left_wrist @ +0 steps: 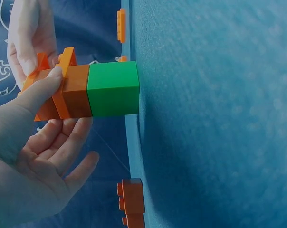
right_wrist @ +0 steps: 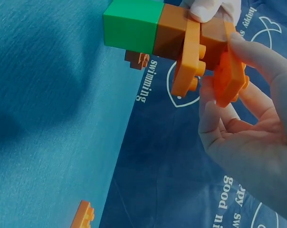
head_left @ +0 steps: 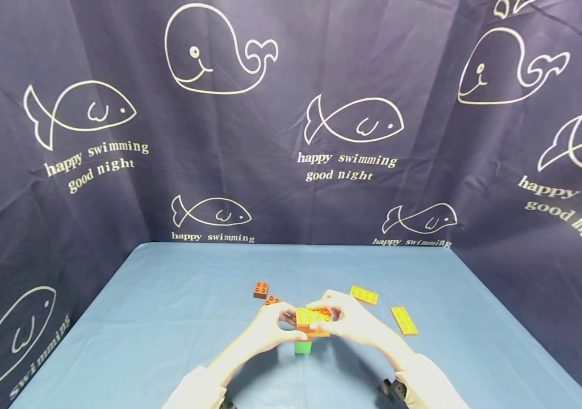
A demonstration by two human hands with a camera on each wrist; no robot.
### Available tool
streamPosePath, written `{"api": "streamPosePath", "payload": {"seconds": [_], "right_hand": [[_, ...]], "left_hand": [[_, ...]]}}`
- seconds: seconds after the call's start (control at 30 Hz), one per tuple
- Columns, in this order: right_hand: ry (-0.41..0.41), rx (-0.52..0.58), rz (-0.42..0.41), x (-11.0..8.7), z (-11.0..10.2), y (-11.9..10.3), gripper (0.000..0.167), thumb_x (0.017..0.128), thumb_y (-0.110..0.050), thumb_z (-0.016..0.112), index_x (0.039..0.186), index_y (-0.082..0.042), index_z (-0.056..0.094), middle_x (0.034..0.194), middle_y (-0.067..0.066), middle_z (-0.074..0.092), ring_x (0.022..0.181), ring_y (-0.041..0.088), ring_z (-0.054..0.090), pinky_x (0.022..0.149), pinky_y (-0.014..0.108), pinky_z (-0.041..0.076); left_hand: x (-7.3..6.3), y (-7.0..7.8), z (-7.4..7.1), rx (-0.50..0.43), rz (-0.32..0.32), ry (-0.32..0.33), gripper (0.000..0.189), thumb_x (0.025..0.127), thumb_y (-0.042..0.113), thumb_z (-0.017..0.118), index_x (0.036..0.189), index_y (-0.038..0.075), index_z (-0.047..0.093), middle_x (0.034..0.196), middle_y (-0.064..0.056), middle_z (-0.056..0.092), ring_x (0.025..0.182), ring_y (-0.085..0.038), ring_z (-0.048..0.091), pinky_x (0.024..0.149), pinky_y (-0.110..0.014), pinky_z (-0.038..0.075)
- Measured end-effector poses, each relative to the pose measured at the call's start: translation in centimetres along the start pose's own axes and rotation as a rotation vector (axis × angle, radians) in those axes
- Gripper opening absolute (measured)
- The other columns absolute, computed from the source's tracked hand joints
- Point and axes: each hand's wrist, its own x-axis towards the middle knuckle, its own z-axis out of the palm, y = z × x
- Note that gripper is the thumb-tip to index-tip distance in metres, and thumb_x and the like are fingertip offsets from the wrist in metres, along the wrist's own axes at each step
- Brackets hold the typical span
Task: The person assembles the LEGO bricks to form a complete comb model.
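A stack of building bricks stands upright between both hands. A large green brick (left_wrist: 113, 89) forms its base, with a brown brick (left_wrist: 77, 97), an orange plate (right_wrist: 188, 59), another brown brick (right_wrist: 214, 35) and a studded top plate (head_left: 313, 316) above. My left hand (head_left: 271, 328) grips the stack, thumb on the near side and fingers behind. From the right, my right hand (head_left: 348, 319) pinches the top plate between thumb and fingers. Both plates overhang to the right. Whether the green brick touches the table cannot be told.
Two red-brown bricks, one of them a square brick (head_left: 260, 289), lie on the blue-covered table (head_left: 178, 318) behind the left hand. Two yellow plates lie right of the stack, a farther plate (head_left: 364, 295) and a nearer plate (head_left: 404, 321). A dark printed curtain (head_left: 280, 199) surrounds the table.
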Motion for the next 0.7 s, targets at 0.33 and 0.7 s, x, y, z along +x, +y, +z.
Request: {"api": "streamPosePath", "payload": {"seconds": [0.33,0.7], "right_hand": [[0.019,0.021,-0.014,-0.19,0.34,0.18,0.034,0.084,-0.026,0.070,0.115,-0.011,0.067,0.081,0.000,0.053,0.071,0.011,0.049,0.062,0.020,0.042],[0.056,0.006,-0.050,-0.30,0.70,0.70,0.033,0.084,-0.027,0.070,0.115,-0.014,0.067,0.081,-0.001,0.053,0.074,0.012,0.048,0.063,0.031,0.043]], "left_hand": [[-0.16,-0.09,0.01,0.008,-0.005,-0.008,0.039,0.070,0.029,0.082,0.099,0.008,0.065,0.089,-0.001,0.069,0.079,-0.009,0.067,0.080,-0.027,0.051],[-0.06,-0.09,-0.01,0.011,-0.004,-0.011,0.041,0.071,0.029,0.082,0.100,0.007,0.065,0.091,-0.002,0.069,0.080,-0.009,0.067,0.081,-0.027,0.051]]}}
